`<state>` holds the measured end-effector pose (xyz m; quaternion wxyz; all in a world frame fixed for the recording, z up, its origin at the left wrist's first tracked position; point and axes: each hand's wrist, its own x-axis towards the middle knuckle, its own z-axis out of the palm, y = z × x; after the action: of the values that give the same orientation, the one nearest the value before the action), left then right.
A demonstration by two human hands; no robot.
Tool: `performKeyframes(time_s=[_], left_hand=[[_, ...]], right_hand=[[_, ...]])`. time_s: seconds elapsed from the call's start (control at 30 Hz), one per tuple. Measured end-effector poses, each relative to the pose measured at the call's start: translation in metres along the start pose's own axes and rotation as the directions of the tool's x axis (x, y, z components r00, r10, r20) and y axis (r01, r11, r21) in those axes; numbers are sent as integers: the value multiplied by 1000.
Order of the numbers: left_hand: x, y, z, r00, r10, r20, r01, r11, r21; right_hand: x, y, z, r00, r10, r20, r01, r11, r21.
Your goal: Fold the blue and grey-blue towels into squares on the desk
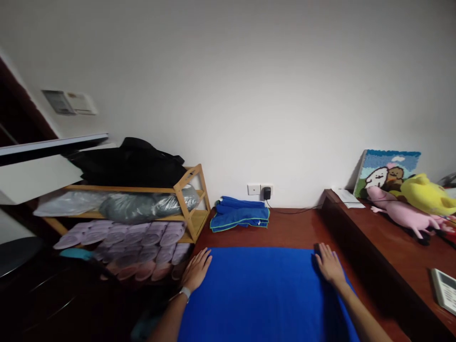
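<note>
A blue cloth (pixel 263 294) lies spread out on the reddish-brown table (pixel 292 228). At the cloth's far left corner rests my left hand (pixel 197 270), palm down with fingers stretched, a band on its wrist. My right hand (pixel 330 266) lies flat at the far right corner, fingers apart. Neither hand grips anything. Behind the spread cloth, near the wall, sits a pile of folded blue cloths (pixel 240 214) with green edging.
A wooden rack (pixel 194 223) with a black bag (pixel 131 164) and rolled lilac items stands left. On the raised surface at right are a pink plush toy (pixel 399 213), a yellow plush toy (pixel 427 194), a picture (pixel 388 171) and a calculator (pixel 445 289). A black plug (pixel 267 193) sits in the wall socket.
</note>
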<state>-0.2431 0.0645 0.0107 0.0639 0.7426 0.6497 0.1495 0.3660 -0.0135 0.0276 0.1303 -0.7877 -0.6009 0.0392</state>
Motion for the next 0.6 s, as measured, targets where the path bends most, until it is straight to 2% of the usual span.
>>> performKeyframes(time_s=[0.1,0.23,0.3,0.33,0.4,0.47,0.53,0.6], left_hand=[[-2,-1,0,999,10,-48,-12,999,-33],[-4,1,4,996,12,-93,-17,998,-53],[-5,3,5,994,11,-109,-17,998,-59],[-6,4,5,993,10,-118,-17,998,-60],[-7,6,5,991,10,-132,-18,998,-58],[-7,8,3,990,16,-140,-24,998,-59],[-8,9,2,989,21,-144,-30,998,-61],[-7,9,1,989,21,-146,-30,998,-60]], right_hand=[[-19,-102,9,975,-220,26,219,975,32],[-58,-263,36,847,-523,97,496,842,213],[-72,-326,51,782,-610,127,557,776,297],[-76,-350,57,762,-628,157,561,762,323],[-80,-375,65,744,-634,210,553,761,339],[-77,-373,68,753,-615,237,538,781,318],[-70,-346,65,779,-580,238,518,809,278],[-61,-301,58,823,-518,234,474,852,220]])
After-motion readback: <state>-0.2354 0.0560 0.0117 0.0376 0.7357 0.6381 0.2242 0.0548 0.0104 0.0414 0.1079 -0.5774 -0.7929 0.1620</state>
